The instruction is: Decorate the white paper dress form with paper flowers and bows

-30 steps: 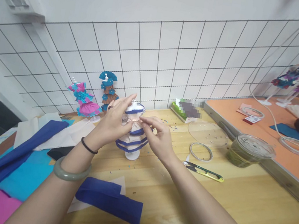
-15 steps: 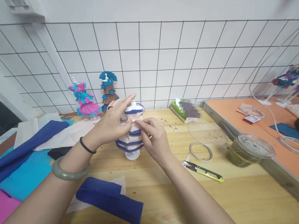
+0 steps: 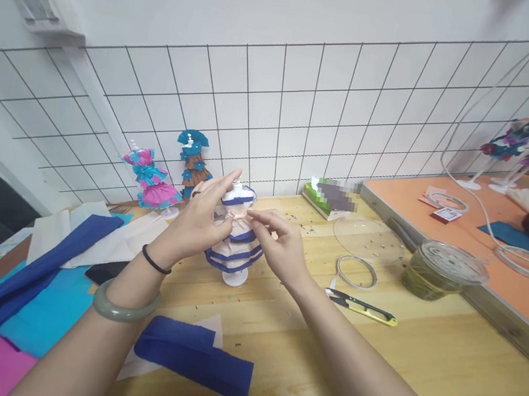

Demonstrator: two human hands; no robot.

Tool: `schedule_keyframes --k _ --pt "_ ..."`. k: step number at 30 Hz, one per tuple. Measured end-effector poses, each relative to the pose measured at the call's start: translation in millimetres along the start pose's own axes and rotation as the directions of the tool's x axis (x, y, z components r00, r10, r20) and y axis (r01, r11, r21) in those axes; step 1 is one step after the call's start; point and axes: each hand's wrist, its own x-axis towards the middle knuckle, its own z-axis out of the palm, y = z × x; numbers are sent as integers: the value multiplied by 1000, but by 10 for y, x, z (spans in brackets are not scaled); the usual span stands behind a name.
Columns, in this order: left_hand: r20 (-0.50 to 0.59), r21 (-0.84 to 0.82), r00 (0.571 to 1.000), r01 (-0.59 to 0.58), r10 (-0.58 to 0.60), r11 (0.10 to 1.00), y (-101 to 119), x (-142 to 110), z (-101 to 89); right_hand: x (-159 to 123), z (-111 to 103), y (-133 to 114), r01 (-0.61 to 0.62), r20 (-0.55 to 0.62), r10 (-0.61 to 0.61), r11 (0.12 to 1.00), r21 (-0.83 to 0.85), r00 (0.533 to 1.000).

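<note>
A small white dress form [image 3: 234, 277] stands upright on the table, wearing a pale paper dress [image 3: 240, 248] with dark blue trim in tiers. At its waist, a thin pale pink strip [image 3: 239, 217] is drawn across gathered paper. My left hand [image 3: 201, 214] is at the left side of the waist, its thumb pressing the strip's left part and its other fingers raised beside the bodice. From the right, my right hand [image 3: 281, 245] pinches the strip's other end between thumb and forefinger. The back of the dress is hidden.
Thread snips [image 3: 362, 307], a wire coil [image 3: 357, 272] and a lidded tub [image 3: 439, 271] lie right. Folded blue paper [image 3: 198, 352] is in front; coloured sheets [image 3: 48, 304] lie left. Two dressed forms, one pink and blue [image 3: 155, 183], one teal and brown [image 3: 193, 166], stand behind.
My right hand has moved slightly right, away from the left thumb, and more of the pink strip shows across the waist. My left hand stays nearly in place.
</note>
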Motion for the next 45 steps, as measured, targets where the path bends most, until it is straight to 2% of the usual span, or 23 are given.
schedule_keyframes --k 2,4,7,11,14,19,28,35,41,45 --pt "4 2 1000 10 -10 1000 11 -1 -8 15 -20 -2 -51 -22 52 998 40 998" --pt "3 1 1000 12 -12 1000 22 -2 -14 20 -35 -8 -46 -40 47 998 31 998" --pt "4 1 1000 7 -7 1000 27 0 -17 6 -37 -25 58 -30 -60 996 -62 998" --pt "3 7 1000 -9 9 1000 16 2 -13 -27 -17 -10 212 54 -205 955 -209 977" --pt "0 2 1000 -4 4 1000 13 -3 -10 -47 -7 29 269 94 -252 909 -318 963" --pt "-16 -11 1000 13 -13 1000 18 -12 -3 -60 0 60 296 132 -265 851 -434 955" --pt "-51 -7 999 7 -8 1000 12 -4 22 -61 1 66 325 183 -269 789 -521 946" --pt "-62 18 998 15 -14 1000 -10 4 28 -51 -35 55 340 147 -307 817 -466 940" --pt "-50 21 999 22 -21 1000 -22 12 29 -50 -57 53 411 290 -297 741 -531 910" --pt "-50 19 999 19 -18 1000 -35 13 32 -49 -54 34 397 238 -319 773 -494 917"
